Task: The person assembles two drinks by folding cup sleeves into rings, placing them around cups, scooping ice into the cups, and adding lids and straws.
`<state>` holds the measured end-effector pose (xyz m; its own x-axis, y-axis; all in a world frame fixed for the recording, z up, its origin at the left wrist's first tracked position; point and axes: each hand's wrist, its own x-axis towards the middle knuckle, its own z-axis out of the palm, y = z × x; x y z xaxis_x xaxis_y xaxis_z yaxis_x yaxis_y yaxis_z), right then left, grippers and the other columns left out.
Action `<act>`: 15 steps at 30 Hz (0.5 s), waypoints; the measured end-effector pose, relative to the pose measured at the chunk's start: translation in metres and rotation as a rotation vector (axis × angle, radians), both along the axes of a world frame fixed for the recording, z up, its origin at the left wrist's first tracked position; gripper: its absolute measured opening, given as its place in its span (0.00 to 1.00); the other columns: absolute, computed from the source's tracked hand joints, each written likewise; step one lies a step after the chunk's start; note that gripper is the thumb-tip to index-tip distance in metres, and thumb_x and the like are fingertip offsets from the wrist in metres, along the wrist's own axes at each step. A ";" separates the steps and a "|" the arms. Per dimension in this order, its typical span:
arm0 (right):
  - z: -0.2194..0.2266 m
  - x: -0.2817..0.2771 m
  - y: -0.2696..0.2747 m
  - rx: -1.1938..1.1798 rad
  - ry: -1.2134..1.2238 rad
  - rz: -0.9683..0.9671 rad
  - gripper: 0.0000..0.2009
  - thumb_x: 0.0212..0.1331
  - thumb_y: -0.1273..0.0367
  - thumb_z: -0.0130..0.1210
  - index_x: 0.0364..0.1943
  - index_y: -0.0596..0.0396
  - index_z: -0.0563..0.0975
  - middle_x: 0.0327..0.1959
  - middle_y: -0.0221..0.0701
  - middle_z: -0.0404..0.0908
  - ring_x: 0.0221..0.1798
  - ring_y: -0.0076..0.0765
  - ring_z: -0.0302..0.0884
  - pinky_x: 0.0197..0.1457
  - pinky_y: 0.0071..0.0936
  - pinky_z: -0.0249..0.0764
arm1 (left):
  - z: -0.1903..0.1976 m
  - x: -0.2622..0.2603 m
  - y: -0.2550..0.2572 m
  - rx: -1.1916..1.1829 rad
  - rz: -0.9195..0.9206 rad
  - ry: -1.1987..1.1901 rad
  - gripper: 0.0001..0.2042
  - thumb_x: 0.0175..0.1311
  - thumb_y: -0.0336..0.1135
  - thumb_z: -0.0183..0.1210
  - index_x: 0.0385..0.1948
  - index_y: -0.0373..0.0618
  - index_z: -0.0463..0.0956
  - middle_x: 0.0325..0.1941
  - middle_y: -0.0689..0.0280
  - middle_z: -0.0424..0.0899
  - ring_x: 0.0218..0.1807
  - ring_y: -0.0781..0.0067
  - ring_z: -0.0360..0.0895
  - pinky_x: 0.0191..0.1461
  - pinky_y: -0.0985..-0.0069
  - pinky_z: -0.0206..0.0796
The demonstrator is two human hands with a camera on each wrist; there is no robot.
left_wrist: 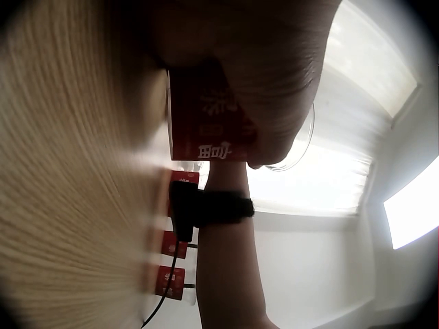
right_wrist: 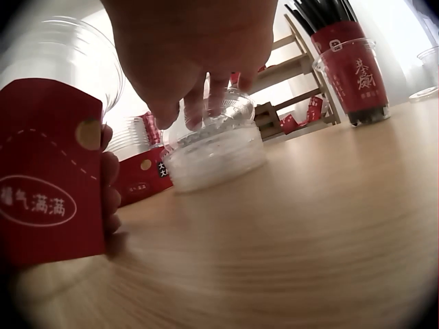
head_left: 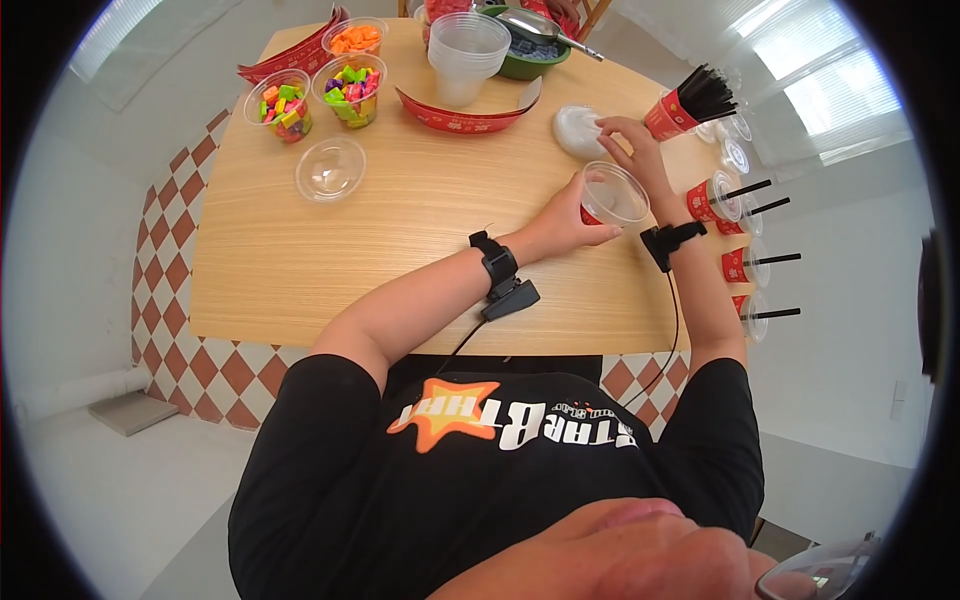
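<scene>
My left hand [head_left: 568, 222] grips a clear plastic cup [head_left: 618, 193] with a red paper sleeve [right_wrist: 51, 171], fingers wrapped around its side. The cup's mouth faces up toward the head camera. My right hand [head_left: 640, 158] reaches over a stack of clear dome lids [head_left: 578, 132] on the table. In the right wrist view its spread fingers [right_wrist: 216, 96] hang down at the top of the lids [right_wrist: 216, 157].
Cups of colourful pieces [head_left: 352, 92], a loose dome lid [head_left: 331, 170], stacked clear cups [head_left: 466, 55] and a red paper tray [head_left: 465, 120] occupy the far left and middle. Black straws [head_left: 706, 95] stand at right, near several lidded cups with straws [head_left: 738, 265]. A green bowl [head_left: 530, 66] holds a metal scoop.
</scene>
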<state>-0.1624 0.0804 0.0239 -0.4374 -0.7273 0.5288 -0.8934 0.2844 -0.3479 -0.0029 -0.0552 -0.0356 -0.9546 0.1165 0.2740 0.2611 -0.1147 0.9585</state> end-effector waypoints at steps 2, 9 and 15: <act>-0.010 0.003 0.002 0.057 -0.044 0.007 0.09 0.61 0.69 0.62 0.42 0.57 0.80 0.45 0.37 0.85 0.51 0.42 0.80 0.57 0.33 0.72 | 0.002 0.001 -0.001 -0.029 0.026 0.029 0.40 0.54 0.43 0.71 0.65 0.36 0.56 0.59 0.52 0.74 0.61 0.65 0.72 0.65 0.71 0.64; -0.010 0.015 0.025 -0.225 -0.613 -0.056 0.18 0.70 0.63 0.54 0.57 0.59 0.74 0.54 0.39 0.81 0.60 0.36 0.75 0.65 0.33 0.67 | 0.002 -0.002 -0.001 0.072 0.089 -0.003 0.41 0.54 0.46 0.71 0.65 0.37 0.56 0.62 0.52 0.71 0.65 0.63 0.70 0.67 0.69 0.63; -0.002 0.077 0.025 -0.237 -0.855 0.190 0.37 0.65 0.61 0.60 0.73 0.57 0.54 0.63 0.45 0.72 0.66 0.39 0.69 0.71 0.34 0.63 | 0.004 -0.005 -0.004 0.135 0.230 0.054 0.41 0.56 0.45 0.71 0.66 0.38 0.55 0.64 0.53 0.67 0.66 0.64 0.67 0.68 0.68 0.62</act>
<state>-0.0852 0.1058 0.0223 -0.6333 -0.7407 0.2242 -0.3285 -0.0050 -0.9445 -0.0077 -0.0588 -0.0313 -0.9353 -0.1431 0.3237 0.3457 -0.1724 0.9224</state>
